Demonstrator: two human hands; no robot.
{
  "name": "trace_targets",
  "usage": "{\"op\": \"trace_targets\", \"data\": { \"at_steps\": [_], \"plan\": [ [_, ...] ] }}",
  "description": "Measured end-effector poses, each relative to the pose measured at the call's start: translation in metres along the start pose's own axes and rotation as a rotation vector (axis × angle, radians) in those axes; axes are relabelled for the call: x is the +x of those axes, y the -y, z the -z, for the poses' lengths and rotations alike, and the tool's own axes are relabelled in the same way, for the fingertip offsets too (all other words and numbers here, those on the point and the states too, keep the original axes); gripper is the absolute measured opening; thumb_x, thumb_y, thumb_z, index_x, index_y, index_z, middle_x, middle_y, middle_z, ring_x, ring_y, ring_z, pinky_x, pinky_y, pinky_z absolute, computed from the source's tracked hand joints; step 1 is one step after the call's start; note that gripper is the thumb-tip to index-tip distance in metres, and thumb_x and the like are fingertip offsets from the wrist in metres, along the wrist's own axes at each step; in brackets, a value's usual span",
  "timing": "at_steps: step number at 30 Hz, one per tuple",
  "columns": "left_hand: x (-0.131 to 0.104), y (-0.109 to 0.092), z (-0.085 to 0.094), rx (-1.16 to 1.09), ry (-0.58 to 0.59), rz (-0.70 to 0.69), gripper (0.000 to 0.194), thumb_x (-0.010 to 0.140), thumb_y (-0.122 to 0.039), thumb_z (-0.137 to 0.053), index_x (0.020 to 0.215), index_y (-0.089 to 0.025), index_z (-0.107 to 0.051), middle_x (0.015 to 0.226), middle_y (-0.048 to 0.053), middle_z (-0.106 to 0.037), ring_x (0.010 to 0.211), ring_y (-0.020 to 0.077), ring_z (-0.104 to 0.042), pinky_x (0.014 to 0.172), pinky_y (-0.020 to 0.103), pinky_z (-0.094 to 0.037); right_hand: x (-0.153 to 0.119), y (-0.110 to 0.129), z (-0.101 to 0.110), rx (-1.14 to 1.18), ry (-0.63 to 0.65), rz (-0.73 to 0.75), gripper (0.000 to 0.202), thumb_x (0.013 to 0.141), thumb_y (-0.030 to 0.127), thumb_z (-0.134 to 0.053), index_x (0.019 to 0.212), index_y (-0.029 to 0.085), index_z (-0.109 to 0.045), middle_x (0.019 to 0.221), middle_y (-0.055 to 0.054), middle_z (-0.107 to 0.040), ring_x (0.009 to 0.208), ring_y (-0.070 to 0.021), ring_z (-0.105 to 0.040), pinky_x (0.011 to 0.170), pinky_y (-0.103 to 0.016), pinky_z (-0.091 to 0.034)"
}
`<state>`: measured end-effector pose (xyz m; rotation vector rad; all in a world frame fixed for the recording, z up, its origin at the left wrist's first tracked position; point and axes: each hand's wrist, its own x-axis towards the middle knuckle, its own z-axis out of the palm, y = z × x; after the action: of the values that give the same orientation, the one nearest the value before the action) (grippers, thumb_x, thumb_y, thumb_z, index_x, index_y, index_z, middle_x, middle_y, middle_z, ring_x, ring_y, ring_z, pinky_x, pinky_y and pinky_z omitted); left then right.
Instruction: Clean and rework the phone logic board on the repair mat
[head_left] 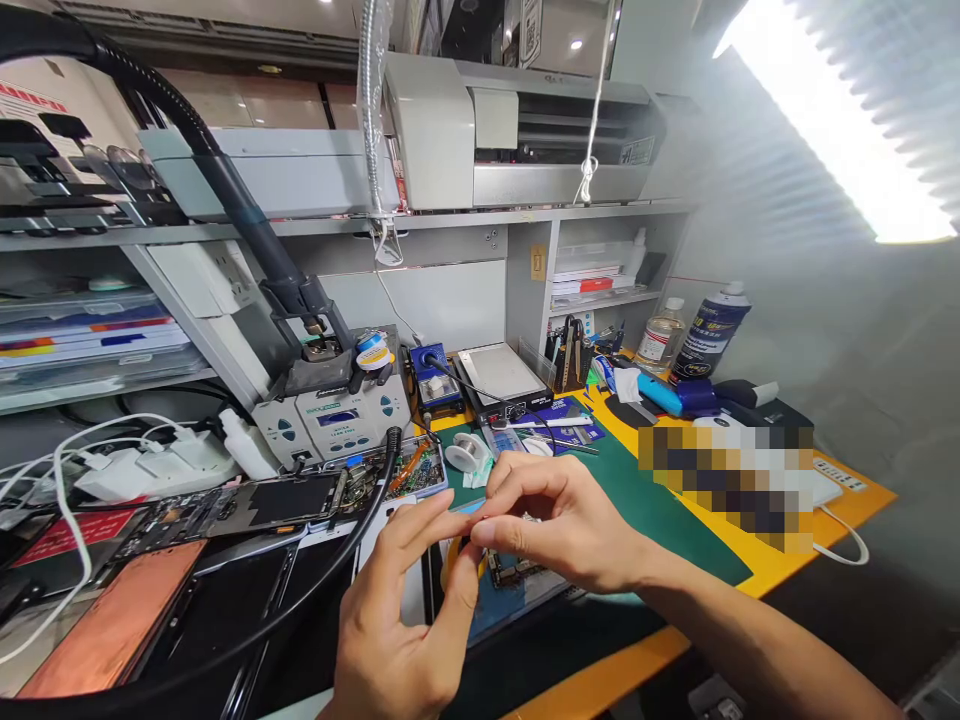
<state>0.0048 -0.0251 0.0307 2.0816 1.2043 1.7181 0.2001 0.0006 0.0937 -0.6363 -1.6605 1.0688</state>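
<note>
Pinching fingers [491, 530], green mat [637, 500], yellow table [862, 500], cluttered grey shelves [442, 225].

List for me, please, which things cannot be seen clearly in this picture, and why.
All in the head view:
- Anything between the fingertips of the left hand and right hand: hidden by the fingers.
- Part of the circuit board: covered by the right hand.
- What the mosaic patch covers: pixelated.
- Small print on the spray can: too small.
- Left forearm: cut off, bottom edge.
</note>
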Motion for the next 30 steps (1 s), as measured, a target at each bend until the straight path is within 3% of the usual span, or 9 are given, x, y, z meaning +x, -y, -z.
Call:
{"op": "trace_targets", "data": {
  "at_steps": [5,12,15,22,30],
  "plan": [
    [0.002,0.006,0.005,0.083,0.09,-0.06,0.039,0.1,-0.028,-0.068,0.138,-0.024,-0.064,0.122,0.007,-0.082,0.113,0.0229,-0.081,0.106,0.037,-0.063,0.001,-0.001,-0.001,0.079,-0.004,-0.074,0.023,0.086,0.041,-0.093,0.082,0.02,-0.087,0.078,-0.002,-0.068,0.071,-0.014,-0.061,0.06,-0.026,-0.048],
    [0.008,0.002,0.008,-0.032,0.12,0.067,0.038,0.102,-0.029,-0.067,0.139,-0.026,-0.062,0.125,0.007,-0.081,0.115,0.0219,-0.081,0.097,0.028,-0.067,0.001,-0.006,-0.002,0.282,0.036,-0.269,0.025,0.082,0.035,-0.095,0.101,0.02,-0.089,0.083,-0.001,-0.069,0.066,-0.01,-0.06,0.06,-0.023,-0.05],
    [0.008,0.001,0.008,-0.064,0.121,0.124,0.036,0.102,-0.032,-0.066,0.138,-0.027,-0.062,0.131,0.008,-0.078,0.116,0.022,-0.08,0.098,0.028,-0.066,0.0,-0.008,-0.003,0.253,0.019,-0.257,0.026,0.08,0.036,-0.097,0.099,0.019,-0.089,0.083,-0.001,-0.067,0.069,-0.0108,-0.061,0.063,-0.025,-0.051],
    [0.009,0.001,0.004,-0.187,0.113,0.236,0.037,0.105,-0.035,-0.063,0.141,-0.028,-0.061,0.13,0.008,-0.076,0.117,0.0201,-0.078,0.102,0.03,-0.064,0.002,-0.011,-0.007,0.105,-0.002,-0.174,0.023,0.093,0.038,-0.085,0.107,0.02,-0.09,0.085,-0.002,-0.064,0.072,-0.0122,-0.057,0.063,-0.026,-0.045],
    [0.016,-0.003,0.003,-0.289,0.131,0.333,0.042,0.105,-0.041,-0.065,0.142,-0.023,-0.058,0.125,0.01,-0.077,0.111,0.0194,-0.08,0.093,0.025,-0.067,0.003,-0.016,-0.008,0.112,-0.034,-0.23,0.031,0.091,0.043,-0.085,0.106,0.016,-0.088,0.085,-0.004,-0.072,0.069,-0.0124,-0.058,0.063,-0.026,-0.046]
  ]
}}
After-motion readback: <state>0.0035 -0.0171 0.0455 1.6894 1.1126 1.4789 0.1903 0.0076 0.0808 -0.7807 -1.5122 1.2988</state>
